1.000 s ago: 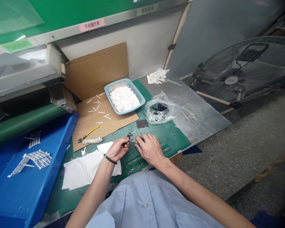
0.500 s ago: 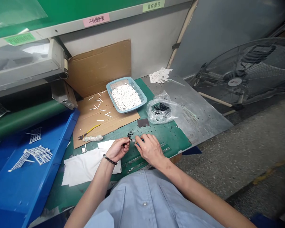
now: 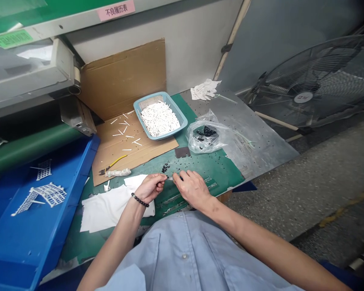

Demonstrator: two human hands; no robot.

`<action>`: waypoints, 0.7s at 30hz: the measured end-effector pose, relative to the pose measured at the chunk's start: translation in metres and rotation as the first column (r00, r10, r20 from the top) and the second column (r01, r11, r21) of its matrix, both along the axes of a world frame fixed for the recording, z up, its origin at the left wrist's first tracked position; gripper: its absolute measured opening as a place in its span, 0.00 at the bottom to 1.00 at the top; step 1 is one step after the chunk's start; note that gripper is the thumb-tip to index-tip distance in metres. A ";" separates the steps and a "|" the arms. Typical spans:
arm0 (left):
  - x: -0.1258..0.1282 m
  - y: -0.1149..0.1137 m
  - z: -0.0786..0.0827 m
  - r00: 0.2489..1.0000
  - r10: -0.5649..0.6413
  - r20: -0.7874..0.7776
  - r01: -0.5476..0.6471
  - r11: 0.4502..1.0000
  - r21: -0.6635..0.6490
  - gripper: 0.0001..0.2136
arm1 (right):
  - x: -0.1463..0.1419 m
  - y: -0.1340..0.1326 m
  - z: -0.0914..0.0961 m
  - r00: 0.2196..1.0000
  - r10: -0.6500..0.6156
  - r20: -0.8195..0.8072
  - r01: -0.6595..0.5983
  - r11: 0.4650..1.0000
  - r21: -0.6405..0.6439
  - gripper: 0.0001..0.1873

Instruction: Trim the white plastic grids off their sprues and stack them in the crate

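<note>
My left hand [image 3: 153, 187] is closed, its thumb and forefinger pinched together above the green mat. My right hand [image 3: 192, 189] is closed just beside it, fingers curled and fingertips pressed together. A thin, pale, narrow piece [image 3: 170, 178] spans the short gap between both sets of fingertips; it is too small to name. Just beyond my fingers lies a small heap of tiny black parts [image 3: 165, 167], with more black bits strewn over the mat. A white cloth [image 3: 106, 211] lies partly under my left wrist.
A blue basket [image 3: 184, 124] of white sticks stands on cardboard [image 3: 151, 153] with loose sticks. Nearby are yellow-handled cutters [image 3: 117, 162], a clear bag [image 3: 195, 147] with black parts, and white gloves [image 3: 204, 89]. A blue tray [image 3: 63, 218] borders the left; a fan [image 3: 303, 97] stands right.
Both hands stay close together, fingertips facing. An orange-and-blue bit visible at my right fingertips before is now hidden. The view has shifted slightly.
</note>
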State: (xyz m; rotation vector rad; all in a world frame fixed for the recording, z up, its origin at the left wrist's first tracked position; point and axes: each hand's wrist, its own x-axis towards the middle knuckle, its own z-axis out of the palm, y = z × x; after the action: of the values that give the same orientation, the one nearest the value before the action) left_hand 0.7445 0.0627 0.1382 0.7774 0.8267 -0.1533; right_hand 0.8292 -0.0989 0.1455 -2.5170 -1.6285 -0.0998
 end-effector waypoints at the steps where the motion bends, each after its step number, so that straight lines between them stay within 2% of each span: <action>1: 0.000 -0.001 0.000 1.000 -0.003 -0.002 0.003 1.000 0.007 0.08 | 0.000 -0.001 -0.002 1.000 -0.007 -0.010 0.007 1.000 -0.002 0.10; 5: -0.002 -0.003 -0.007 0.998 -0.004 0.056 0.005 1.000 -0.027 0.08 | -0.002 -0.001 -0.007 0.991 -0.045 -0.123 0.048 0.999 0.024 0.08; 8: -0.005 0.004 -0.015 0.986 0.091 0.139 -0.071 0.987 -0.145 0.04 | -0.003 -0.001 -0.010 0.923 -0.135 -0.360 0.172 0.982 0.072 0.10; 9: -0.006 0.007 -0.018 0.979 0.133 0.157 -0.103 0.977 -0.184 0.04 | -0.002 -0.003 -0.011 0.865 -0.171 -0.471 0.230 0.971 0.070 0.11; 11: -0.007 0.016 -0.022 0.965 0.193 0.176 -0.151 0.962 -0.229 0.06 | 0.001 -0.008 -0.013 0.695 -0.207 -0.689 0.314 0.949 0.032 0.15; 13: -0.006 0.025 -0.023 0.958 0.212 0.194 -0.169 0.962 -0.216 0.08 | 0.005 -0.016 -0.014 0.516 -0.187 -0.836 0.327 0.945 -0.009 0.21; 15: 0.000 0.030 -0.025 0.963 0.189 0.191 -0.167 0.978 -0.124 0.07 | 0.008 -0.024 -0.013 0.368 -0.146 -0.919 0.324 0.946 -0.020 0.25; 17: 0.009 0.031 -0.028 0.984 0.123 0.127 -0.138 0.983 0.120 0.07 | 0.010 -0.031 -0.013 0.202 -0.114 -0.973 0.372 0.928 -0.031 0.24; 18: 0.014 0.031 -0.031 0.994 0.083 0.069 -0.100 0.947 0.306 0.09 | 0.010 -0.033 -0.012 0.109 -0.091 -0.990 0.422 0.906 -0.037 0.23; 19: 0.019 0.029 -0.034 0.999 0.042 -0.001 -0.036 0.864 0.502 0.11 | 0.010 -0.035 -0.012 0.014 -0.058 -0.998 0.488 0.872 -0.044 0.22; 20: 0.023 0.027 -0.038 0.997 0.005 -0.079 0.050 0.737 0.674 0.13 | 0.010 -0.036 -0.012 -0.079 -0.011 -0.997 0.554 0.831 -0.053 0.21; 21: 0.026 0.025 -0.041 0.987 -0.026 -0.156 0.141 0.587 0.797 0.13 | 0.009 -0.037 -0.011 -0.164 0.045 -0.985 0.610 0.790 -0.066 0.20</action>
State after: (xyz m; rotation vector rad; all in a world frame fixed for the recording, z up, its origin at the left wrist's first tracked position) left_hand 0.7709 0.0874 0.0976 1.7044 0.9855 0.1168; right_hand 0.8383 -0.1357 0.1341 -1.4766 -0.1704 1.0347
